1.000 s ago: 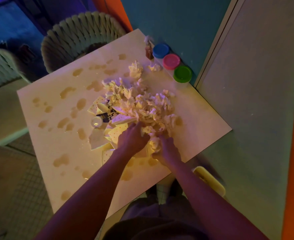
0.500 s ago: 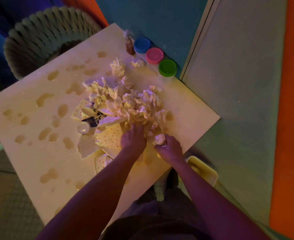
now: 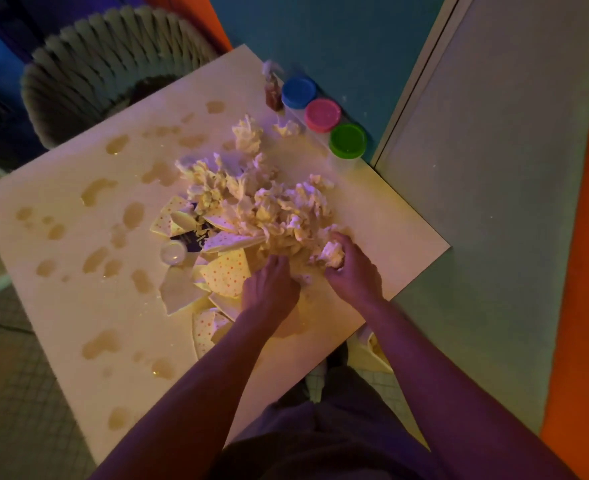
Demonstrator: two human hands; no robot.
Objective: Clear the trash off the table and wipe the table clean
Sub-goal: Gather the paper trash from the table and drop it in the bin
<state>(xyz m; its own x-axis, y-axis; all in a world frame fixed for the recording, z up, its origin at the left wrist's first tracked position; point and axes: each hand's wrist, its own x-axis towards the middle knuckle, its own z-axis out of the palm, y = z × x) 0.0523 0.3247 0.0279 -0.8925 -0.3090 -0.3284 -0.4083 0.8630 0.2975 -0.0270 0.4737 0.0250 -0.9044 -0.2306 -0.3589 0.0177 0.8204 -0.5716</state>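
On table (image 3: 372,220), both hands in tissue pile (image 3: 268,206)

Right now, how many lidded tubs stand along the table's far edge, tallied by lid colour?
Blue-lidded tub: 1
Pink-lidded tub: 1
Green-lidded tub: 1
Total: 3

Heap of crumpled tissue (image 3: 268,206) mid-table; torn polka-dot paper plate pieces (image 3: 225,271) along its left and near side; pale table (image 3: 390,230) blotched with spilled liquid (image 3: 93,192).
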